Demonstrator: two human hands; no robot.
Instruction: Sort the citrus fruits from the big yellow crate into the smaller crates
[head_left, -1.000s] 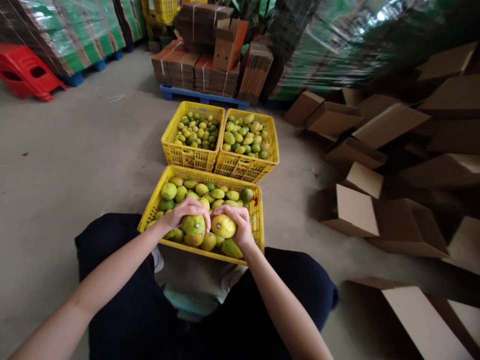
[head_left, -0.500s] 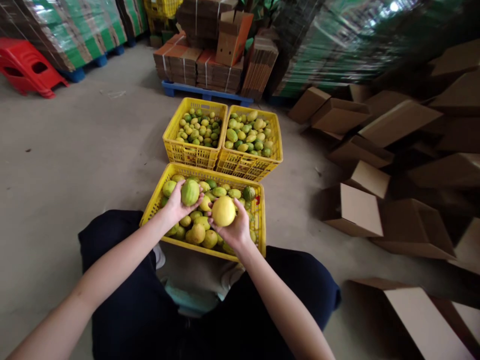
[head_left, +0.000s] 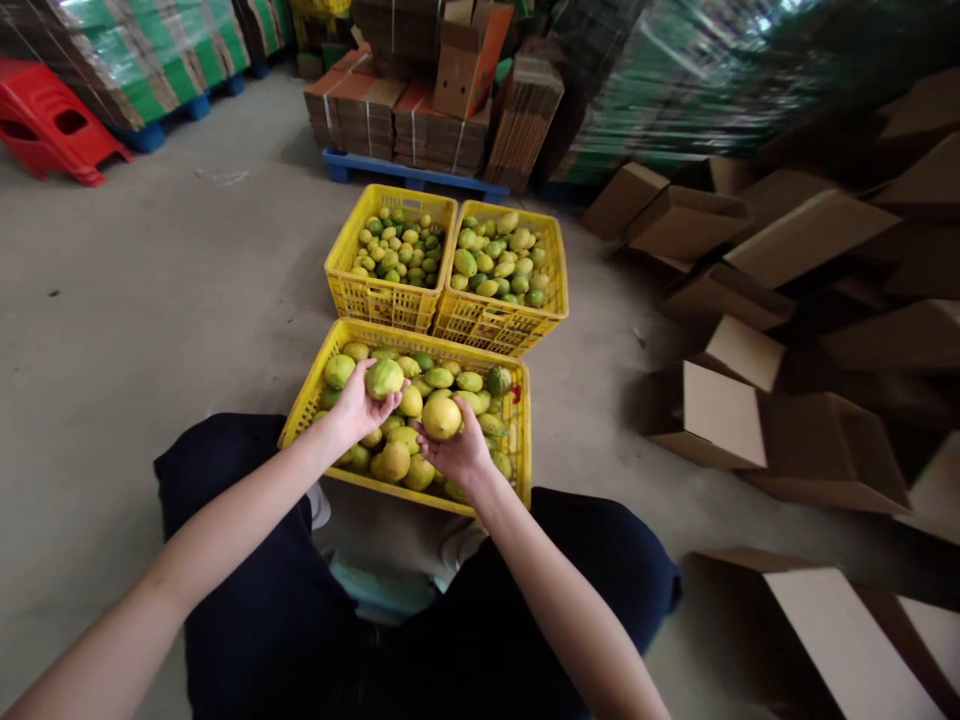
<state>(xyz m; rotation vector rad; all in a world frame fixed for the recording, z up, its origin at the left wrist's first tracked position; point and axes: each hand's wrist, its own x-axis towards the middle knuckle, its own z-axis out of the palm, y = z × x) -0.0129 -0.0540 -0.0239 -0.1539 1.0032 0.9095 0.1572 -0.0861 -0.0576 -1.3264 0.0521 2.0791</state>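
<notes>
Over the near yellow crate (head_left: 300,407) I hold one lemon in each hand. My left hand (head_left: 358,408) is closed round a yellow-green lemon (head_left: 385,379), its fingers under and beside it. A yellower lemon (head_left: 442,418) rests in the curled fingers of my right hand (head_left: 463,452). Beneath both hands the crate is filled with yellow and green lemons (head_left: 395,461), partly hidden by my hands and wrists. The two held lemons are apart from each other.
Two more yellow crates (head_left: 390,307) of lemons stand just beyond. Behind them, flattened cartons (head_left: 367,112) are stacked on a blue pallet (head_left: 416,179). Open cardboard boxes (head_left: 720,412) lie heaped on the right. At the far left is a red stool (head_left: 56,120).
Both lemons have turned in my hands and show different sides. My right hand has shifted slightly left and down with its lemon. The view has tilted a little.
</notes>
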